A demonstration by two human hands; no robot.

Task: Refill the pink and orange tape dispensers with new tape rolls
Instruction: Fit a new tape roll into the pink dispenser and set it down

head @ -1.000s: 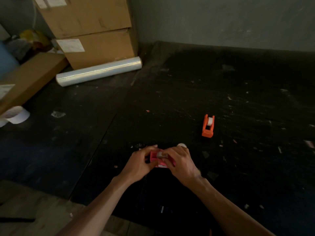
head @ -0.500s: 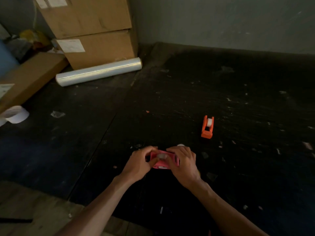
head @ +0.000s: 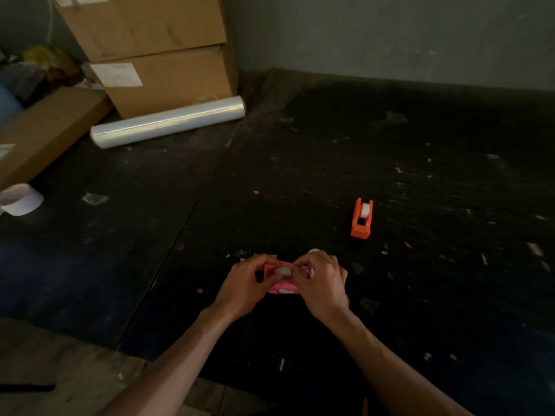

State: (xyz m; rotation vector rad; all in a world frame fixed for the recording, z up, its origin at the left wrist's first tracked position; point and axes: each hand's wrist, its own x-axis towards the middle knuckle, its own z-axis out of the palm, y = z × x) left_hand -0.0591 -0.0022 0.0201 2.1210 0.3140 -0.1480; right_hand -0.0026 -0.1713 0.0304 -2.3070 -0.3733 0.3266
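Note:
I hold the pink tape dispenser (head: 283, 286) between both hands, low in the middle of the black table (head: 420, 163). My left hand (head: 244, 283) grips its left end. My right hand (head: 322, 280) covers its right end, fingertips at the clear tape roll (head: 282, 271) seated in its top. The orange tape dispenser (head: 362, 218) stands apart to the upper right with a white roll in it. A small pale round object (head: 313, 250) peeks out just beyond my right hand's knuckles.
A long roll of clear stretch film (head: 168, 121) lies at the back left before stacked cardboard boxes (head: 156, 49). A flat carton (head: 45, 127) and a wide white tape roll (head: 21, 199) sit at the left edge. Paper scraps litter the table.
Both hands have tipped the pink dispenser so its side faces me, and the clear roll now shows between my fingertips. The orange dispenser has not moved.

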